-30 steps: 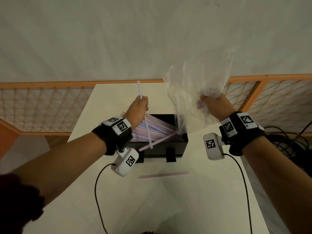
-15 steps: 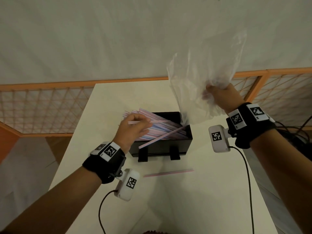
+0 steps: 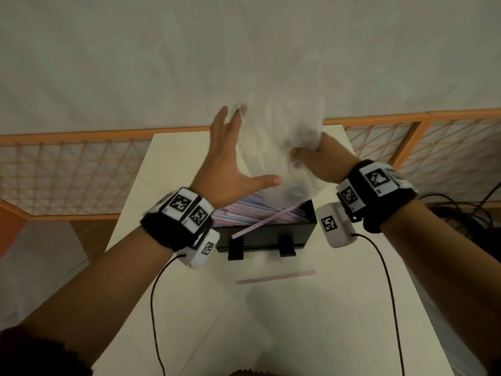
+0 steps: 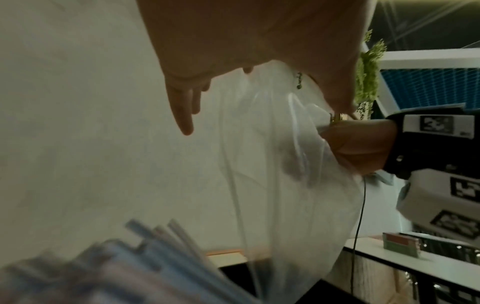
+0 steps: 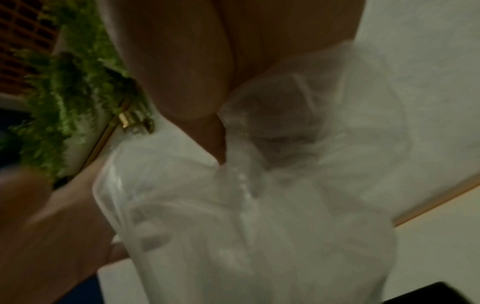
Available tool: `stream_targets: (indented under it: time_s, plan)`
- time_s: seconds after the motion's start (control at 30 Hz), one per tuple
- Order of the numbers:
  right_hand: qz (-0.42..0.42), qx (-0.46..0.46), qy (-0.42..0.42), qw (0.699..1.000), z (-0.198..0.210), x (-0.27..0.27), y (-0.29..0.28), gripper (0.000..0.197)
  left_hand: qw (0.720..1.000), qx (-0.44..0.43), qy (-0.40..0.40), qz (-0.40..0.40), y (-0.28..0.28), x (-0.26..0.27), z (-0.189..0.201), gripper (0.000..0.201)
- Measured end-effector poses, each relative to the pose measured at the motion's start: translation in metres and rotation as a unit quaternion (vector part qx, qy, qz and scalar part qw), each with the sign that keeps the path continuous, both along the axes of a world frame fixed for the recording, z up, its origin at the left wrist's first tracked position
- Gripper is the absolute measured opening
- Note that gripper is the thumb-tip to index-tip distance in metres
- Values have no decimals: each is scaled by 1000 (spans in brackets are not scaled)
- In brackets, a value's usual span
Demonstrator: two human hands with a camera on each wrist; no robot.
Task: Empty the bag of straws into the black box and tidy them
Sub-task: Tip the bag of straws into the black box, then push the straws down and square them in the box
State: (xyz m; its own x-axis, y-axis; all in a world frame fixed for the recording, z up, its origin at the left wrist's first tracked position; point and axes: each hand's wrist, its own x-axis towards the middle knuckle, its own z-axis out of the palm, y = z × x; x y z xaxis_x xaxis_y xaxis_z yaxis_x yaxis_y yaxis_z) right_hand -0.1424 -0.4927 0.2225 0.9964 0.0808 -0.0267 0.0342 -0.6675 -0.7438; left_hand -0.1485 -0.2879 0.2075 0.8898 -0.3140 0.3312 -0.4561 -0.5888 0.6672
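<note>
A clear plastic bag [image 3: 273, 147] hangs above the black box [image 3: 267, 234], bunched in my right hand [image 3: 314, 158], which grips it by the crumpled middle. My left hand [image 3: 233, 161] is raised beside the bag's left side with fingers spread and straight, holding nothing. The box holds a slanted pile of pink and blue striped straws [image 3: 244, 210]; one straw [image 3: 267, 223] sticks out over its front wall. Another straw [image 3: 276, 277] lies on the white table [image 3: 311, 321] in front of the box. The left wrist view shows the bag [image 4: 280, 164], the straws [image 4: 124, 267] and my spread fingers [image 4: 185, 115].
An orange-framed mesh railing [image 3: 67, 172] runs behind the table on both sides, below a pale wall. Wrist-camera cables [image 3: 390, 294] trail across the table toward me. Black cables [image 3: 466, 210] lie on the floor at the right.
My left hand has left the straws in the box and risen, open, to the bag's left side. My right hand has brought the bag left and lower, over the box.
</note>
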Motion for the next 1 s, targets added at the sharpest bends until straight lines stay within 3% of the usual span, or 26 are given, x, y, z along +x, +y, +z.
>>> stream_targets:
  time_s: [0.1,0.17,0.23,0.27,0.33,0.4,0.47,0.53,0.6,0.67,0.73,0.83,0.93,1.0]
  plan:
    - [91,-109,14,990,6,-6,31,27,995,-71,55,-40,-17,3,6,118]
    - [105,-96,27,989,9,-7,42,30,992,-89,71,-59,-16,6,6,88]
    - [120,-75,-21,990,9,-5,45,33,995,-85,8,-53,-1,12,7,52]
    - [130,-62,-47,988,6,-4,42,37,994,-97,-21,-37,11,14,9,43]
    - [121,-58,-95,986,0,-10,33,45,987,-152,-44,15,40,22,9,49]
    - [101,-59,-150,982,-6,-22,24,37,958,-273,-25,81,76,33,5,50]
    - [140,-72,-156,975,-16,-42,22,19,903,-397,17,162,114,41,-7,38]
    - [218,-120,-109,962,-39,-60,28,10,854,-455,41,251,150,48,-32,29]
    - [274,-178,-10,945,-73,-77,37,15,814,-472,66,332,177,52,-68,44]
    - [291,-237,100,921,-109,-91,46,25,784,-441,143,413,187,50,-104,57]
    - [281,-285,166,901,-142,-98,52,37,799,-323,264,434,182,39,-139,61]
    - [264,-340,208,878,-176,-96,59,50,812,-177,441,339,163,16,-185,61]
    - [254,-387,210,861,-197,-94,62,49,854,-10,461,240,150,3,-205,64]
    - [267,-419,202,844,-205,-94,62,48,847,-3,481,225,144,-2,-200,67]
